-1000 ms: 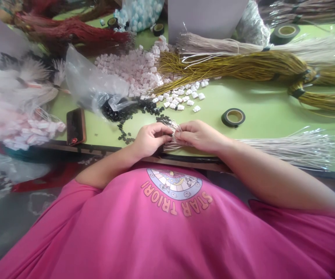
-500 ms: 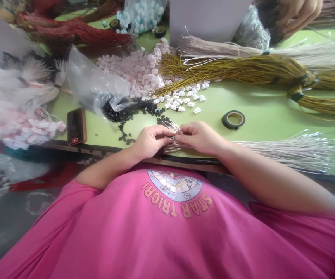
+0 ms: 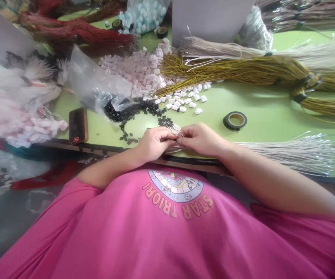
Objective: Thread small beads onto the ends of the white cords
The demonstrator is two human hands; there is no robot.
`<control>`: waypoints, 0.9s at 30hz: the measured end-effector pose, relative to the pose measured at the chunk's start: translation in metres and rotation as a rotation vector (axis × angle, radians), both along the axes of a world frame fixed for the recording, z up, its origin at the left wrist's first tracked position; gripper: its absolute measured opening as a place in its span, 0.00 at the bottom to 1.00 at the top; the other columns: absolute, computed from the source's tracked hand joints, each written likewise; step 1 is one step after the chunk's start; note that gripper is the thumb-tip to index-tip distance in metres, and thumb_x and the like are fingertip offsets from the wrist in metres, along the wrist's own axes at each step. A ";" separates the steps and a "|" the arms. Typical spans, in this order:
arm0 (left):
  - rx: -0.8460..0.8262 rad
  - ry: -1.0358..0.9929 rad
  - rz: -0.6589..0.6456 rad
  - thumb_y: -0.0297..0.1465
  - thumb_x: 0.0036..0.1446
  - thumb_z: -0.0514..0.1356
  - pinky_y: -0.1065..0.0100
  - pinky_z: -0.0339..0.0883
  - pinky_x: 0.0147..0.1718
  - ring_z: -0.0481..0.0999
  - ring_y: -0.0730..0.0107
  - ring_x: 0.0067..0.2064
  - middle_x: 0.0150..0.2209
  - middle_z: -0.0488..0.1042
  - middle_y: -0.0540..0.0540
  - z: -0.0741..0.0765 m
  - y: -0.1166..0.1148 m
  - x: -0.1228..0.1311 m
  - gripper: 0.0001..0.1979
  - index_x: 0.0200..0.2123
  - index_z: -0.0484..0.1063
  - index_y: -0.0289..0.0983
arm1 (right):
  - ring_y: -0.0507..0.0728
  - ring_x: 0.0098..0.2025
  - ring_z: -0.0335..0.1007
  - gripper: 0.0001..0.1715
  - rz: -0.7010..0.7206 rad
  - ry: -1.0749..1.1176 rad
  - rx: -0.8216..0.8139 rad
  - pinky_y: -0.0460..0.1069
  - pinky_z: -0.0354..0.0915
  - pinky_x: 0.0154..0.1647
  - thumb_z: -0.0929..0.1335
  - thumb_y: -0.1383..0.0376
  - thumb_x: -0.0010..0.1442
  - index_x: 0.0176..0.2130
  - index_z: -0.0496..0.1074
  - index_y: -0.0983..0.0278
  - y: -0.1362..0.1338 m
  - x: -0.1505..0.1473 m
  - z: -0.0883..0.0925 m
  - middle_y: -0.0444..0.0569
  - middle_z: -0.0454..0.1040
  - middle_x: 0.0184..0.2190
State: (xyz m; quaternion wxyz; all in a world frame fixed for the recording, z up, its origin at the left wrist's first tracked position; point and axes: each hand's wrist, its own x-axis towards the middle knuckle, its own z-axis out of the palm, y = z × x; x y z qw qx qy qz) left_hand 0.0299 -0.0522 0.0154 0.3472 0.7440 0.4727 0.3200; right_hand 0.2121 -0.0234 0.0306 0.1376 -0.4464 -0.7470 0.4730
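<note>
My left hand [image 3: 157,143] and my right hand [image 3: 201,138] meet at the table's near edge, thumbs and fingertips pinched together. Between and under the fingertips lie the left ends of a bundle of white wires [image 3: 295,151], which runs beneath my right forearm to its bare, shiny ends on the right. My right fingers close on a wire at that end. Whatever the left fingertips pinch is too small and covered to name. Small black connector pieces [image 3: 165,121] lie just beyond the hands, and loose white connector housings [image 3: 192,97] are scattered farther back.
A roll of black tape [image 3: 235,121] lies right of my hands. Yellow wire bundles [image 3: 243,69] stretch across the back right. A phone [image 3: 78,126] sits at the left edge, near a clear plastic bag [image 3: 90,79] and a pile of white-ended wires [image 3: 30,130]. Red wires [image 3: 77,33] lie behind.
My fingertips have drawn slightly closer together over the wire ends. Another person's hand at the top right has gone out of view. The whole view has shifted a little.
</note>
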 end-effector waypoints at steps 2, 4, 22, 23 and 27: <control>0.059 0.009 -0.029 0.24 0.51 0.62 0.69 0.72 0.37 0.76 0.72 0.36 0.33 0.77 0.46 0.000 -0.001 0.000 0.05 0.33 0.76 0.36 | 0.48 0.23 0.59 0.13 -0.003 0.005 -0.010 0.45 0.56 0.27 0.64 0.61 0.51 0.22 0.69 0.66 0.000 0.000 0.000 0.42 0.66 0.18; 0.143 0.050 -0.060 0.26 0.53 0.60 0.67 0.71 0.39 0.75 0.71 0.38 0.35 0.76 0.45 0.003 -0.001 -0.002 0.05 0.34 0.76 0.35 | 0.48 0.23 0.60 0.11 -0.026 0.022 -0.033 0.45 0.57 0.27 0.65 0.61 0.50 0.23 0.71 0.67 0.000 0.000 0.001 0.43 0.68 0.19; 0.065 0.843 0.014 0.30 0.57 0.53 0.61 0.67 0.40 0.71 0.63 0.41 0.39 0.72 0.44 0.008 0.008 -0.119 0.13 0.41 0.76 0.39 | 0.50 0.27 0.66 0.10 -0.069 0.275 -0.292 0.46 0.61 0.27 0.69 0.62 0.47 0.31 0.73 0.65 0.000 0.001 -0.003 0.46 0.74 0.27; 0.066 0.827 0.003 0.29 0.57 0.53 0.61 0.67 0.40 0.71 0.64 0.41 0.38 0.72 0.44 0.006 0.010 -0.118 0.12 0.40 0.76 0.39 | 0.50 0.27 0.66 0.09 -0.068 0.267 -0.284 0.46 0.61 0.27 0.69 0.62 0.47 0.30 0.73 0.65 0.000 0.000 -0.002 0.46 0.74 0.26; 0.079 0.786 -0.027 0.29 0.57 0.52 0.61 0.66 0.43 0.71 0.64 0.40 0.37 0.72 0.43 0.002 0.019 -0.115 0.12 0.36 0.76 0.36 | 0.48 0.23 0.63 0.06 -0.091 0.236 -0.266 0.46 0.59 0.26 0.68 0.64 0.46 0.25 0.70 0.65 0.000 -0.001 -0.002 0.43 0.70 0.21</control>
